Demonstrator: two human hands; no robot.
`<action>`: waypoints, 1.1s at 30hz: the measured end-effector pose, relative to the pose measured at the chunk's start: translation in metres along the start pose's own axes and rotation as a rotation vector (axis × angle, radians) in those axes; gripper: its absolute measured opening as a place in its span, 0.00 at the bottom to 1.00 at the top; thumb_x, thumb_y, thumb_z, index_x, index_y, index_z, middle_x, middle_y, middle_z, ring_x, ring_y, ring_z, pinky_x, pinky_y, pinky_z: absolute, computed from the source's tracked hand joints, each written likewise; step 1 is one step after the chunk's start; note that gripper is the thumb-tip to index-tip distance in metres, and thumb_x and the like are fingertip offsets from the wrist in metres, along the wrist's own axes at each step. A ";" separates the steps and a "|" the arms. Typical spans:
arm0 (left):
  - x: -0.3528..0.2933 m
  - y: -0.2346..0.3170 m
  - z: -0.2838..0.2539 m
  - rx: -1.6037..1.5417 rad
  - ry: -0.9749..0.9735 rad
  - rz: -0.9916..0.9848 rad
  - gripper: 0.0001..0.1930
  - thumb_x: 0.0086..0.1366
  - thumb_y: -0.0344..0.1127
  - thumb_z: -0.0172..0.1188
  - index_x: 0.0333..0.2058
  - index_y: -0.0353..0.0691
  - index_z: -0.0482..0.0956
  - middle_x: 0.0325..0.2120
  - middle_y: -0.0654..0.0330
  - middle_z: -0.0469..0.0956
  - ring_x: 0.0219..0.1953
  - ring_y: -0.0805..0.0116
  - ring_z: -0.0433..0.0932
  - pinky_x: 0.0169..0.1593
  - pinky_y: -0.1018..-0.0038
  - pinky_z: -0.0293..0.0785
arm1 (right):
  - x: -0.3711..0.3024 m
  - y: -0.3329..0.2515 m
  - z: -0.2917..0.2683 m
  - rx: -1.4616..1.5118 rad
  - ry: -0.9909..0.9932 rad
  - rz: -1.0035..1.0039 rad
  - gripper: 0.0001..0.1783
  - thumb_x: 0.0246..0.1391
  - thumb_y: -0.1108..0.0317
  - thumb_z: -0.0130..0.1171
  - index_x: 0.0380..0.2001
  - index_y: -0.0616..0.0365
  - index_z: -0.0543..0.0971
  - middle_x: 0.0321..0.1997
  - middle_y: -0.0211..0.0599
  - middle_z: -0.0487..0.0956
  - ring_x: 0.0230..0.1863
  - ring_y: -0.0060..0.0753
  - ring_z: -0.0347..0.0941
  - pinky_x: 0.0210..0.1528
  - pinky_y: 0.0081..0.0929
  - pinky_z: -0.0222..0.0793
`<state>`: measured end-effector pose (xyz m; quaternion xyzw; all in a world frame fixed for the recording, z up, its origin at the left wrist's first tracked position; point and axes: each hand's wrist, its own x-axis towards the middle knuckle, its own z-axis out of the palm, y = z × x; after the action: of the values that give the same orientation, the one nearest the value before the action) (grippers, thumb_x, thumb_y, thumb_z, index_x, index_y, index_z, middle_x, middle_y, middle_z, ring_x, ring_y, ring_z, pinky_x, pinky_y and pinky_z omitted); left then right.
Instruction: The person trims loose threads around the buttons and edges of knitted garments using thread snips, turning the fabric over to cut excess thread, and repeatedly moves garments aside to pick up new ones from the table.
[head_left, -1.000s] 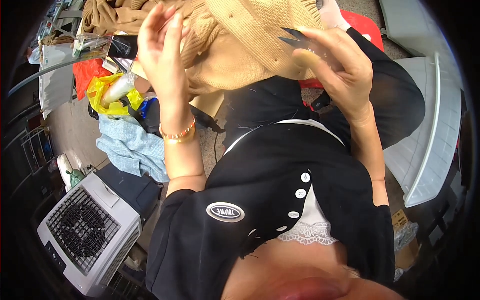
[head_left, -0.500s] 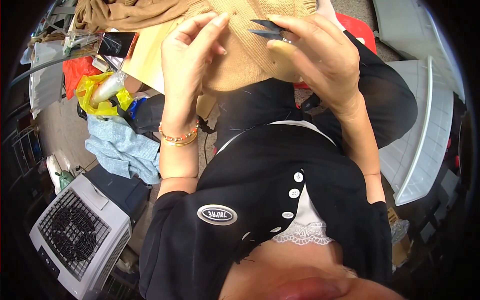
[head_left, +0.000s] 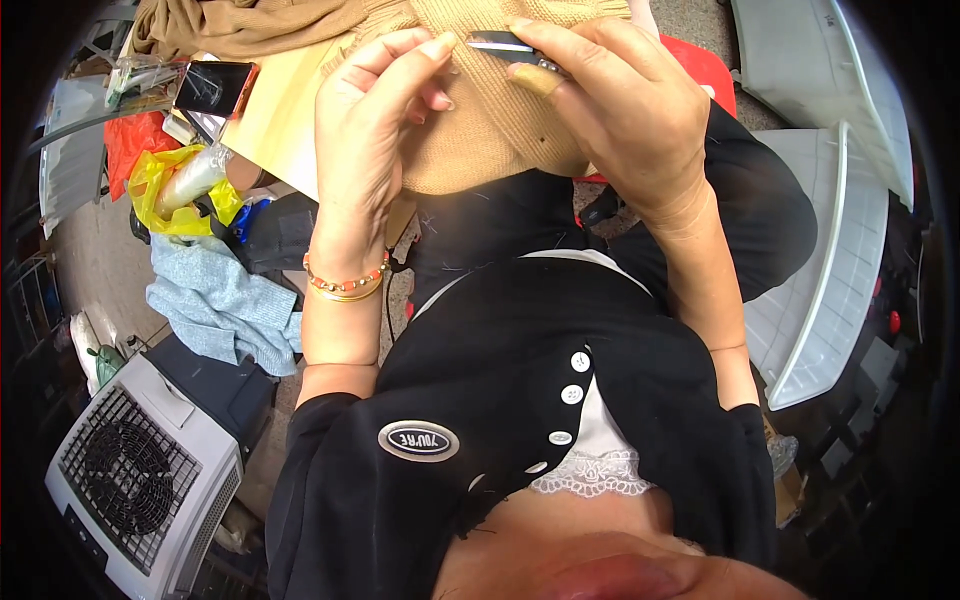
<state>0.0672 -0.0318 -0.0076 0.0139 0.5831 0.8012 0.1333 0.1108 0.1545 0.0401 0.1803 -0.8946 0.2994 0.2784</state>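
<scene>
A tan knitted garment (head_left: 465, 155) lies over my lap and the table edge, under both hands. Thumb and forefinger of my left hand (head_left: 365, 120) are pinched together above it; whatever is between them is too small to make out. In my right hand (head_left: 640, 120) is a pair of dark thread snips (head_left: 500, 45), their blades nearly together and pointing at the left fingertips. A yellowish covering wraps the right thumb tip. Small dark specks show on the knit beside the right hand.
On the wooden table (head_left: 270, 135) at the left lie a phone (head_left: 213, 88) and a brown knit piece (head_left: 240, 30). Below are a yellow bag (head_left: 155, 190), a light blue knit (head_left: 225, 305) and an air cooler (head_left: 140, 465). White plastic bins (head_left: 810, 270) stand right, near a red stool (head_left: 700, 75).
The snips' blades have come together from apart, and their tips are slightly closer to my left fingertips. My left hand keeps its pinch. The whole view has shifted a little.
</scene>
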 end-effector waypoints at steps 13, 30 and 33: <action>-0.002 -0.003 -0.001 0.011 -0.009 0.009 0.11 0.61 0.36 0.65 0.39 0.36 0.81 0.26 0.66 0.79 0.25 0.82 0.74 0.31 0.87 0.67 | -0.001 0.038 0.047 0.260 0.611 -0.529 0.13 0.45 0.71 0.66 0.38 0.57 0.83 0.29 0.36 0.79 0.32 0.37 0.78 0.33 0.27 0.74; -0.066 -0.013 0.016 0.497 -0.134 -0.090 0.13 0.69 0.31 0.55 0.46 0.28 0.78 0.34 0.50 0.82 0.28 0.70 0.82 0.32 0.78 0.78 | -0.078 0.028 -0.027 0.350 0.013 0.291 0.18 0.45 0.74 0.71 0.42 0.66 0.81 0.24 0.30 0.73 0.23 0.19 0.67 0.25 0.17 0.62; -0.065 -0.026 0.020 0.457 -0.107 -0.088 0.13 0.66 0.29 0.59 0.46 0.28 0.77 0.34 0.50 0.82 0.29 0.70 0.82 0.33 0.78 0.79 | -0.096 0.033 -0.021 0.392 0.006 0.254 0.20 0.44 0.76 0.70 0.43 0.65 0.81 0.29 0.33 0.76 0.28 0.22 0.70 0.31 0.18 0.65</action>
<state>0.1385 -0.0211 -0.0168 0.0608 0.7414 0.6401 0.1923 0.1780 0.2078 -0.0183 0.1161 -0.8341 0.5004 0.2011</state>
